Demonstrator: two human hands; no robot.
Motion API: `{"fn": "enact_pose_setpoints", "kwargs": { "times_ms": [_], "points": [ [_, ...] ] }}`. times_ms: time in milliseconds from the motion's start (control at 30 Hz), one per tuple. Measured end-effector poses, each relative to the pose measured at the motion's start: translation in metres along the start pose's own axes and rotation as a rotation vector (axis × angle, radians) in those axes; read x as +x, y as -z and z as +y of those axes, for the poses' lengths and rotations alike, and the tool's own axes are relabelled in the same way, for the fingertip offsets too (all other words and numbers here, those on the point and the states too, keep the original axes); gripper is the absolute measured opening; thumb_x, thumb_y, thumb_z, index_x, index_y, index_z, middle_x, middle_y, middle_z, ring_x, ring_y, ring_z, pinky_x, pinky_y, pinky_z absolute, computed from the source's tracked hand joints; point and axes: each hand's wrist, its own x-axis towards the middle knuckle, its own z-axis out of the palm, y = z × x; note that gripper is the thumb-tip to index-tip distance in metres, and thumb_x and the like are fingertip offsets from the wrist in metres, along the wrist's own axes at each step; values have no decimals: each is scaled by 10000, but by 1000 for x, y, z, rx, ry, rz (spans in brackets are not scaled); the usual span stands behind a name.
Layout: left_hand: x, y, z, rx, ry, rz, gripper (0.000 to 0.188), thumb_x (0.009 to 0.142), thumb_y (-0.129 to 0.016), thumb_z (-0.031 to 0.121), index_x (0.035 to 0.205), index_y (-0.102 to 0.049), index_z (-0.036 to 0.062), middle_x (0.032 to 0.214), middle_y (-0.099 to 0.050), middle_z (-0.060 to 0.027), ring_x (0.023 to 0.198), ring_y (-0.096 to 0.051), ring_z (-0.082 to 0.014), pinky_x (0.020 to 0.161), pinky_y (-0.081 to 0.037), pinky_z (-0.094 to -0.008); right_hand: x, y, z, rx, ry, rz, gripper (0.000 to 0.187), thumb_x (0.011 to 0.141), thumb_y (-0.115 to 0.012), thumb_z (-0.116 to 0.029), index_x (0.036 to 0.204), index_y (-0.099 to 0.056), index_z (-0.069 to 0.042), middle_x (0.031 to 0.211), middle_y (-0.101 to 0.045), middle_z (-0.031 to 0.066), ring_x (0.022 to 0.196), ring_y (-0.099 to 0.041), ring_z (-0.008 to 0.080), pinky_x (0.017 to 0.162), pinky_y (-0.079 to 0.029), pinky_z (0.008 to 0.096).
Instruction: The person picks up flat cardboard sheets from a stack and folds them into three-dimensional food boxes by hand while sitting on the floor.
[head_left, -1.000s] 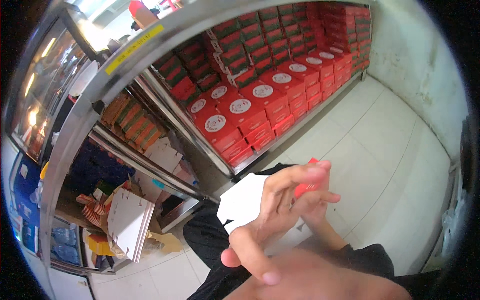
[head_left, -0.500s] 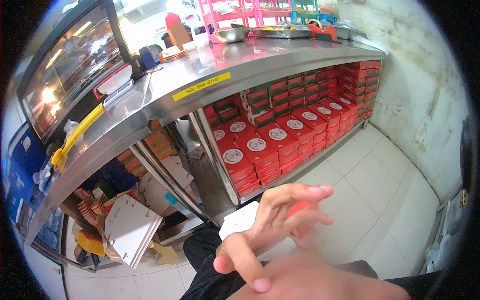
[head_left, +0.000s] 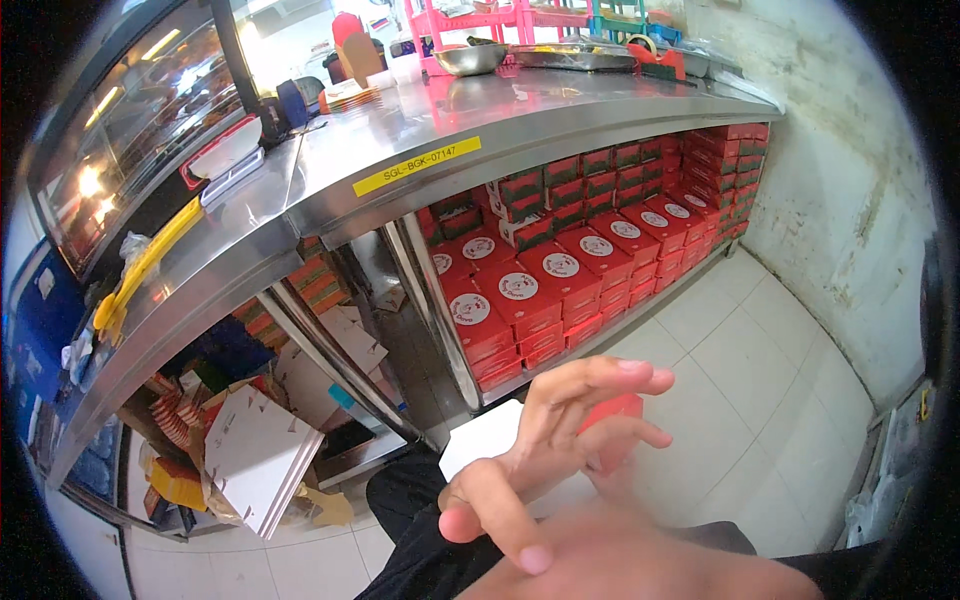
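Note:
Two hands overlap low in the middle, so which fingers belong to which is hard to read. My left hand (head_left: 545, 430) appears to be the sharper one, its fingers spread and pointing right. One bent fingertip rests against the blurred skin of my right hand (head_left: 620, 545), whose forearm comes in from the lower right. The fingers of my right hand are smeared or hidden. Behind the spread fingers shows a white card-like piece (head_left: 478, 437) with cut corners, and a blurred red patch (head_left: 612, 425) lies to its right. Whether either is held cannot be told.
A steel counter (head_left: 400, 140) crosses ahead, with stacked red boxes (head_left: 560, 265) on its lower shelf. White cardboard sheets (head_left: 255, 455) lean under its left part. On top stand a metal bowl (head_left: 470, 60) and a tray (head_left: 575, 60). A stained wall (head_left: 840, 200) rises at right.
The view has shifted slightly, so the counter and boxes sit a little differently. The hands keep nearly the same pose, with the spread fingers a touch higher and farther right.

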Motion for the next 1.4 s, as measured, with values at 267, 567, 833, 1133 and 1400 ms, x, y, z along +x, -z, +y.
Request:
{"fn": "enact_pose_setpoints", "kwargs": {
  "times_ms": [267, 567, 833, 1133, 1400],
  "points": [
    [-13, 11, 1, -2, -77, 88, 276, 974, -378, 588, 979, -520, 351, 1535, -150, -210, 1413, -160, -485, 917, -328, -762, 1, 36, -1, 41, -2, 56, 998, 636, -847, -373, 1456, -325, -146, 1429, -415, 131, 1164, -504, 297, 906, -455, 421],
    [-183, 105, -138, 823, 407, 966, 290, 943, -556, 263, 1143, -528, 55, 1255, -504, -177, 1275, -449, -330, 1009, -382, -461, -38, 89, -9, -613, 256, 269, 670, 813, -646, -438, 1372, -456, -121, 1365, -488, 89, 1195, -497, 297, 956, -431, 553],
    [-310, 53, -272, 1578, 929, 716, 672, 834, -657, 439, 1424, -431, 208, 1514, -270, -188, 1443, -206, -367, 1092, -89, -683, -35, 101, -23, 546, 87, -38, 675, 846, -627, -498, 1396, -427, -160, 1380, -462, 69, 1275, -430, 298, 902, -416, 674],
    [-295, 48, -263, 1629, 1007, 438, 752, 818, -626, 554, 1477, -371, 295, 1585, -117, -237, 1491, -77, -349, 1071, 34, -743, 41, -34, -63, -1080, 1029, 18, 759, 836, -720, -228, 1474, -331, -95, 1467, -422, 150, 1322, -427, 378, 1067, -386, 557],
    [-319, 50, -284, 1574, 859, 468, 742, 848, -583, 561, 1491, -359, 266, 1578, -121, -268, 1478, -109, -403, 1067, 23, -742, 71, -139, -54, -1896, 1703, -156, 704, 795, -761, -266, 1392, -429, -99, 1403, -466, 159, 1273, -468, 360, 1044, -411, 519]
  ]
}}
